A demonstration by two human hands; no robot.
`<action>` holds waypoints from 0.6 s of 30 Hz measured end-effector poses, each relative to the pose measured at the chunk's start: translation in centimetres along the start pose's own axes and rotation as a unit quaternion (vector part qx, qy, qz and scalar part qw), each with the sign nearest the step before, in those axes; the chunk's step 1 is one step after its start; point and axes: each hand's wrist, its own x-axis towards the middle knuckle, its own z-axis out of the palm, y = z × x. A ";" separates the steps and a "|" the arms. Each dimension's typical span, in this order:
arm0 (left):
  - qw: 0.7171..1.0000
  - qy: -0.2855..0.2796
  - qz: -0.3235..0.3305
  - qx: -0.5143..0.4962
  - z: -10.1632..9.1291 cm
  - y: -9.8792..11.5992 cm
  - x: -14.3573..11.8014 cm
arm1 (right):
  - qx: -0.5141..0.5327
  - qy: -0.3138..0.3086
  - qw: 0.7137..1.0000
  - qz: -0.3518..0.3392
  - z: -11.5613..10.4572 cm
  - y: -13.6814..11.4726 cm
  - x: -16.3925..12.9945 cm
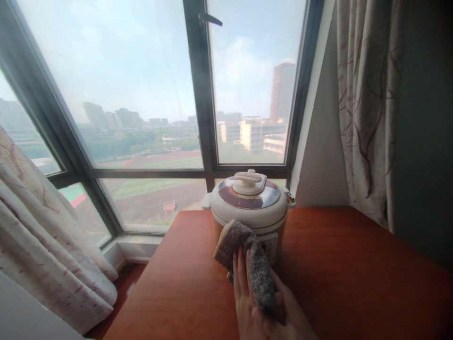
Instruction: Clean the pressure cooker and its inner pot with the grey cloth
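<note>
Grey cloth (247, 257) pressed against the near side of a cream cooker (249, 208), one hand (260, 307), left or right unclear, closed around the cloth, cooker at the far edge of a red-brown table (354, 278), window (141, 94) beyond, curtains (368, 104) at both sides
</note>
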 end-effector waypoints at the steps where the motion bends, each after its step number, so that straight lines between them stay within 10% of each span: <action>1: 1.000 -0.012 -0.011 -0.002 -0.4 -0.1 0.0 | 0.010 -0.001 1.000 0.026 -0.2 -0.8 0.3; 9: 0.996 -0.071 0.030 -0.052 -4.4 -3.0 1.4 | 0.155 0.208 0.931 0.258 -3.0 -4.2 4.0; 13: 0.998 -0.029 0.026 -0.059 -6.1 -4.9 4.8 | 0.311 0.191 0.852 0.375 -3.3 -4.6 3.9; 18: 0.998 0.029 -0.023 -0.055 -6.7 -8.3 10.1 | 0.344 0.201 0.830 0.390 -5.1 -5.6 1.5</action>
